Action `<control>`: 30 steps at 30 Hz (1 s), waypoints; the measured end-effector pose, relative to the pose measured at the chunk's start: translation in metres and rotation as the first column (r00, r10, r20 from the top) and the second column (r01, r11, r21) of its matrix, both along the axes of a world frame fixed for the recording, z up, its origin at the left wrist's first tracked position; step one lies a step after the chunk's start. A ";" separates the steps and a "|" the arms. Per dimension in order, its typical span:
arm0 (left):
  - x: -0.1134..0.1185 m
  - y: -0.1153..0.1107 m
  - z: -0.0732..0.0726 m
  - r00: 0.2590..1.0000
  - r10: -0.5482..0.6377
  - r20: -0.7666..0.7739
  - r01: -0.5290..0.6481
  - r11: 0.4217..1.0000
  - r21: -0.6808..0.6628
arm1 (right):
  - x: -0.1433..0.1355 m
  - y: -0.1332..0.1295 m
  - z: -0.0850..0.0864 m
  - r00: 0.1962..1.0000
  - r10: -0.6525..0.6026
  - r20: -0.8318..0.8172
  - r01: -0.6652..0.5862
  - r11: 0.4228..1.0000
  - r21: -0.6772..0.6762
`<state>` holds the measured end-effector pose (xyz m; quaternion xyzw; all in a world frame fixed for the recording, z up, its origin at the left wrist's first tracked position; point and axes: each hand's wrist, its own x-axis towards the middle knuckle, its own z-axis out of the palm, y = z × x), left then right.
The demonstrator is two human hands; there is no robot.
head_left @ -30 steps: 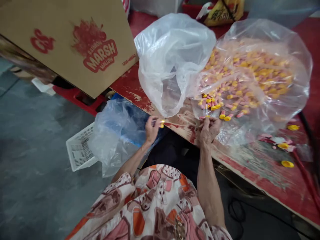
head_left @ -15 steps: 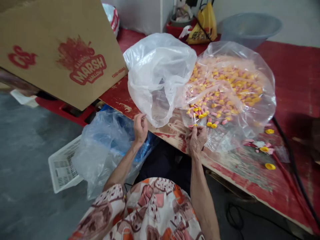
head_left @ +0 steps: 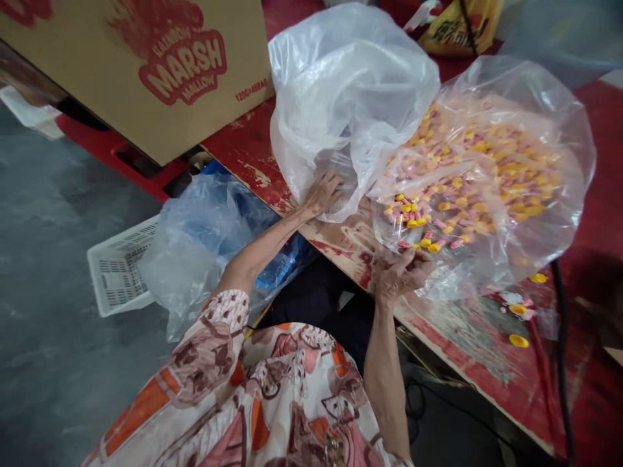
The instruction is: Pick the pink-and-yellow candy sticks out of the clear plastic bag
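The left hand (head_left: 324, 192) reaches forward into the mouth of the clear empty bag (head_left: 350, 97), fingers spread wide and flat against the plastic at its near edge; whether it grips anything there cannot be told. This bag stands puffed up on the red table (head_left: 243, 146), just left of the big clear bag of pieces (head_left: 491, 168) and touching it. The right hand (head_left: 399, 269) rests at the near lip of that big bag, palm turned partly up and fingers loosely curled, narrow; it may cup a small piece, but this cannot be told. Pink and yellow pieces (head_left: 418, 217) lie heaped inside the big bag, the nearest of them just beyond the right fingertips. A few loose yellow caps (head_left: 518, 340) lie on the table to the right, well apart from both hands. At far left a cardboard box (head_left: 146, 65) printed with red lettering leans over the table edge. Below the table, left of the left arm, a crumpled bluish bag (head_left: 204, 240) sits beside a white plastic basket (head_left: 119, 266) on the grey floor
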<state>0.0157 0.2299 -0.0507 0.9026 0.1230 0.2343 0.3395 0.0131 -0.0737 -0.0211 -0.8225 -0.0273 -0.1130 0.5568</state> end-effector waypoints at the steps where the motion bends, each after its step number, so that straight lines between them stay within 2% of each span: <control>1: -0.003 -0.001 0.000 0.999 0.029 0.040 -0.027 0.998 -0.050 | -0.001 0.001 0.000 0.999 -0.003 0.034 0.004 1.000 -0.028; 3: -0.014 -0.003 0.002 0.986 0.117 0.121 -0.097 0.982 -0.161 | -0.001 0.003 0.000 0.998 0.042 0.053 -0.037 0.995 -0.091; 5: -0.029 -0.010 0.007 0.960 0.208 0.186 -0.154 0.951 -0.268 | 0.001 0.005 0.002 0.995 0.096 0.001 -0.096 0.988 -0.122; 7: -0.049 -0.022 0.014 0.943 0.238 0.232 -0.152 0.929 -0.337 | 0.002 0.007 0.007 0.999 0.045 -0.017 -0.047 0.995 -0.086; 9: -0.068 -0.040 0.023 0.946 0.192 0.261 -0.089 0.929 -0.360 | 0.001 0.010 0.017 0.999 -0.037 0.001 0.037 0.999 -0.013; 11: -0.083 -0.061 0.032 0.959 0.112 0.261 -0.007 0.929 -0.371 | -0.004 0.015 0.028 0.998 -0.051 0.025 0.049 0.996 0.074; 14: -0.093 -0.092 0.046 0.976 -0.042 0.215 0.121 0.920 -0.372 | -0.018 0.026 0.042 0.997 0.080 0.013 -0.081 0.972 0.220; 18: -0.089 -0.118 0.058 0.958 -0.179 0.225 0.256 0.890 -0.377 | -0.036 0.036 0.048 0.954 0.292 -0.069 -0.254 0.907 0.336; 20: -0.085 -0.122 0.058 0.951 -0.208 0.228 0.278 0.899 -0.338 | -0.040 0.034 0.047 0.947 0.306 -0.092 -0.260 0.904 0.339; 25: -0.077 -0.123 0.042 0.958 -0.278 0.077 0.287 0.941 -0.180 | -0.032 0.019 0.038 0.987 0.150 -0.049 -0.127 0.941 0.314; 28: -0.073 -0.128 0.030 0.953 -0.301 -0.032 0.297 0.951 -0.084 | -0.022 0.010 0.026 0.988 0.151 -0.031 -0.146 0.980 0.132; 30: -0.070 -0.131 0.026 0.958 -0.282 -0.053 0.276 0.957 -0.092 | -0.016 0.006 0.018 0.981 0.179 -0.079 -0.175 0.983 0.050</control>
